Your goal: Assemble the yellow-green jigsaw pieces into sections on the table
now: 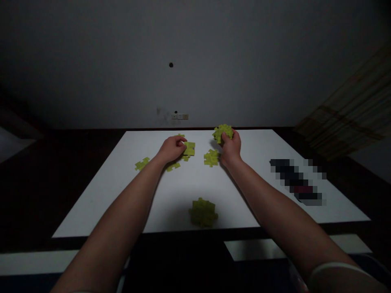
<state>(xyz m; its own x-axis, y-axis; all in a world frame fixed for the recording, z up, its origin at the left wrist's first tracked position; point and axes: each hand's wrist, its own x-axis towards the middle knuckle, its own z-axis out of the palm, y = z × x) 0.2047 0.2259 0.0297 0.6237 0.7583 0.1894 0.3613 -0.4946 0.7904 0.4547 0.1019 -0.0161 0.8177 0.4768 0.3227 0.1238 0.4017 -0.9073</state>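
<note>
Inspection of the work surface: yellow-green jigsaw pieces [142, 164] lie in several groups on a white tabletop [171, 203]. The largest joined section [203, 212] sits near the edge closest to the person, its outline irregular. A smaller joined section [211, 158] lies at mid-surface, between the two hands, and is not touching either.

The right hand [231, 148] carries a compact clump [222, 133] near the far edge, its fingers [227, 137] curled closed around it. The left hand [171, 149] is on a small group [189, 149], its fingers [182, 141] partly curled, with the tips at the group's near side. Whether they grip it or merely rest on it cannot be determined.

Two loose pieces lie apart on the left: the one already noted and another [173, 166] just below the left hand.

Status: assembly is partial. Multiple joined sections exist, none connected to another, and loose pieces remain. No finished outline is visible. A pixelated object [297, 181] lies at the right of the tabletop; its type cannot be determined.
</note>
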